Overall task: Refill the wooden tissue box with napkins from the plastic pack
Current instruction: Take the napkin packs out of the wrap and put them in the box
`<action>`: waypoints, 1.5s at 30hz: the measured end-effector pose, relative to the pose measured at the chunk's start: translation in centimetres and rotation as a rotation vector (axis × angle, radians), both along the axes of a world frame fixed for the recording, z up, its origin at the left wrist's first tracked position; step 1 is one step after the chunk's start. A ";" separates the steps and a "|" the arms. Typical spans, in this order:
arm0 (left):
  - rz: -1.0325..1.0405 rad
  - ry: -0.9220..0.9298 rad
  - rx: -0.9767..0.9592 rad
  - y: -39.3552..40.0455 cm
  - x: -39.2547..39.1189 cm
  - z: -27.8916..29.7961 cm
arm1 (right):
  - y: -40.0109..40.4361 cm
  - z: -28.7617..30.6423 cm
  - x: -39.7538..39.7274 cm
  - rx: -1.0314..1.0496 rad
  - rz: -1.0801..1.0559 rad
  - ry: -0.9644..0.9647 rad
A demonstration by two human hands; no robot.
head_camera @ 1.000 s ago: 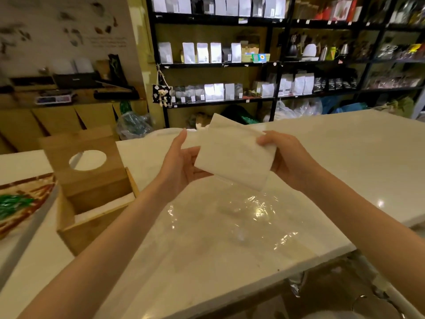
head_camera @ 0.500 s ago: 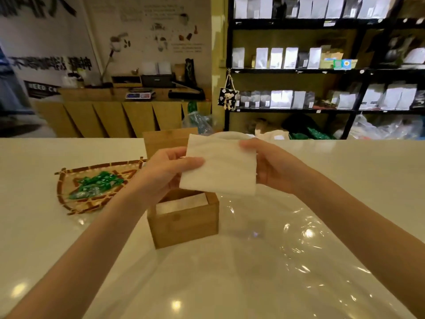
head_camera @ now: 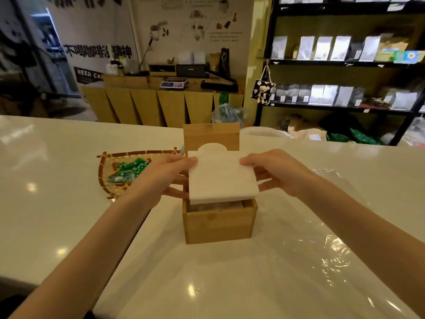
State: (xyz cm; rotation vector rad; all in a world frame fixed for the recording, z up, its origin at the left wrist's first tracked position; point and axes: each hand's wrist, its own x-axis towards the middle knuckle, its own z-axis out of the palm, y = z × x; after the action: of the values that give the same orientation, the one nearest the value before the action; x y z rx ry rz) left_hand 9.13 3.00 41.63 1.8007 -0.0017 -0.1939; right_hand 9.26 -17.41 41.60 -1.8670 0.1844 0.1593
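Stack of white napkins (head_camera: pixel 220 176) held flat, just above the open wooden tissue box (head_camera: pixel 218 223). Left hand (head_camera: pixel 161 178) pinches the stack's left edge, thumb on top, fingers beneath. Right hand (head_camera: pixel 276 172) pinches the right edge the same way. Box lid (head_camera: pixel 211 137) stands upright behind, round hole showing. Clear plastic pack (head_camera: pixel 310 261) lies flattened on the white counter (head_camera: pixel 46 180), under and right of the box. Woven tray (head_camera: pixel 128 171) with green candies (head_camera: pixel 130 170) left of the box.

White counter (head_camera: pixel 57 203) bears wooden box (head_camera: pixel 218 223), basket (head_camera: pixel 110 166), plastic (head_camera: pixel 310 261).
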 end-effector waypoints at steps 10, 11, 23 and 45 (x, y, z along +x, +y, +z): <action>0.080 -0.154 0.303 0.4 0.5 -0.7 | 0.8 -0.8 0.2 -0.204 -0.037 -0.060; 0.086 -0.146 0.301 0.4 0.6 -0.7 | 0.9 -0.9 0.2 -0.216 -0.032 -0.053; 0.049 -0.208 0.583 0.8 2.4 -1.8 | 0.5 -1.0 0.9 -0.700 0.163 -0.261; 0.081 -0.471 1.376 -1.9 1.0 -2.4 | 2.9 -2.2 -0.4 -1.202 0.143 -0.448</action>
State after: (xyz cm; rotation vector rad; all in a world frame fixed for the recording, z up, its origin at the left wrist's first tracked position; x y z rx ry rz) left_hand 10.08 1.07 39.23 3.1673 -0.1649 0.4081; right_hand 8.86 -14.52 39.45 -3.0445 -0.2295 -0.3628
